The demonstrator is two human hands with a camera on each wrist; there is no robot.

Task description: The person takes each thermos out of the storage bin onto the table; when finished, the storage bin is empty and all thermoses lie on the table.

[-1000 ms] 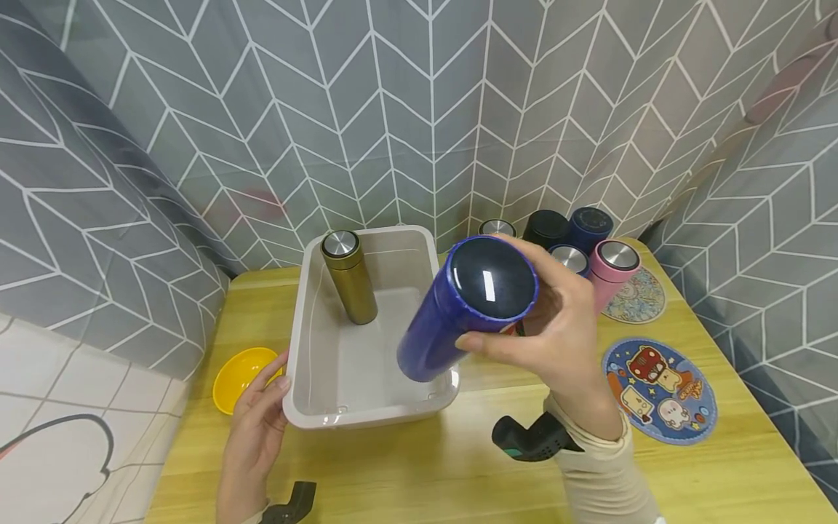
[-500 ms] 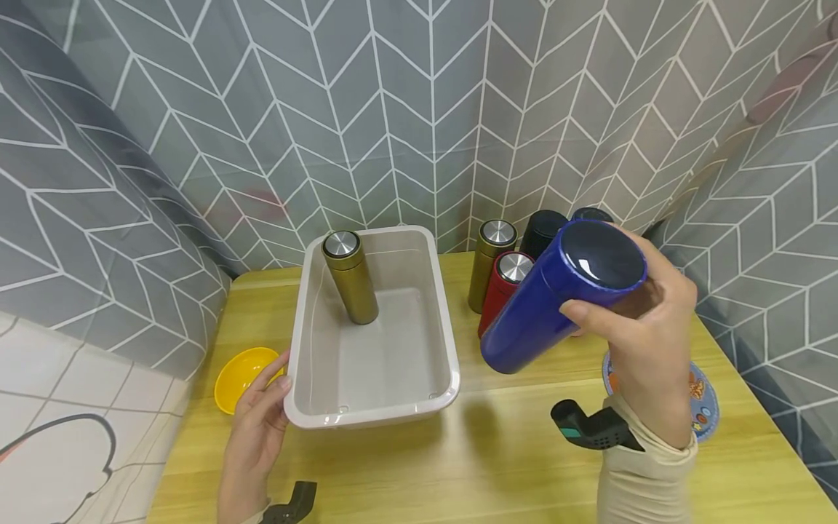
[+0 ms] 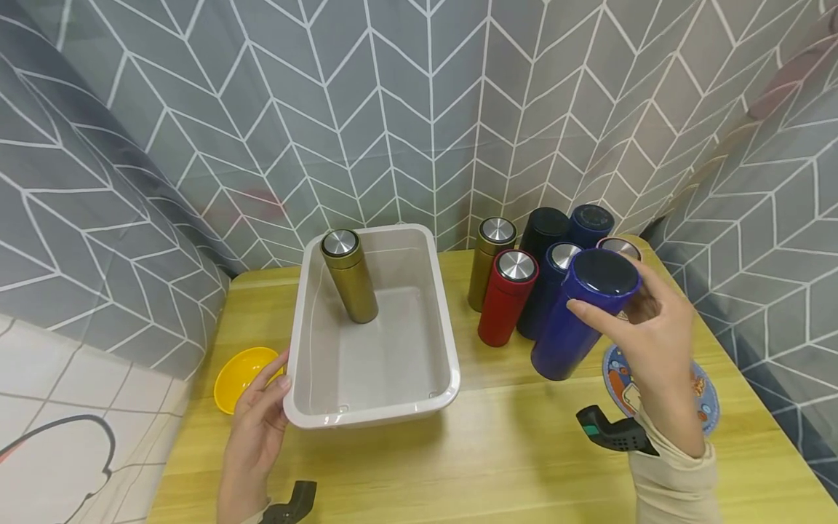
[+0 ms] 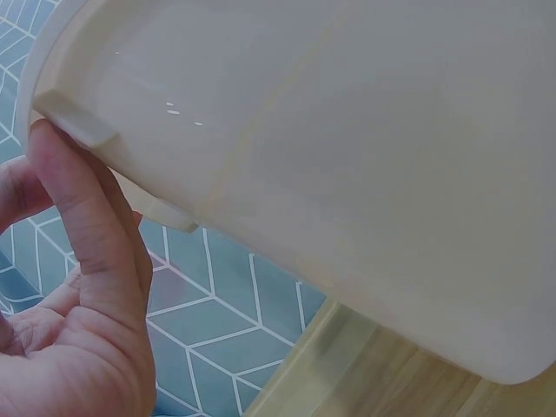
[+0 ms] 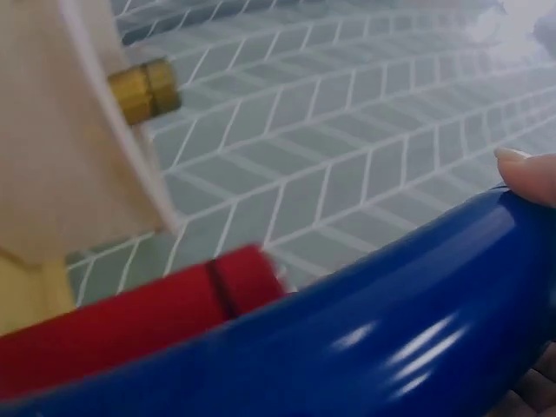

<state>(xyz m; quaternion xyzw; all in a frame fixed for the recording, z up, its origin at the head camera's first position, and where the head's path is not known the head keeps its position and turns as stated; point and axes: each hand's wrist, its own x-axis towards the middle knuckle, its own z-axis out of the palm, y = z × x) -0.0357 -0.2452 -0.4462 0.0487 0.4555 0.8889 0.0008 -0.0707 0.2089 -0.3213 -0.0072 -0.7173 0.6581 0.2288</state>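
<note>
My right hand (image 3: 661, 335) grips a glossy blue thermos bottle (image 3: 569, 331) round its upper part, just under the dark lid. It leans slightly in the head view; whether its base meets the table cannot be told. In the right wrist view the blue thermos crosses the foreground, with a red thermos (image 5: 148, 321) behind it. My left hand (image 3: 255, 415) touches the left rim of a light grey plastic tub (image 3: 447, 320); in the left wrist view a fingertip lies under that rim. Inside the tub stands a gold thermos (image 3: 353, 287) with a silver-topped lid.
Left of the blue thermos, several bottles stand together: a gold thermos (image 3: 486, 273), a black one (image 3: 545, 231) and navy ones, one (image 3: 592, 222) at the back. A pink one is mostly hidden. A round patterned mat (image 3: 705, 397) lies right; a yellow bowl (image 3: 236, 372) sits left.
My right hand has carried the blue thermos from over the tub rightward, then lowered it beside the red thermos, bringing it more upright. The left hand and tub stay put.
</note>
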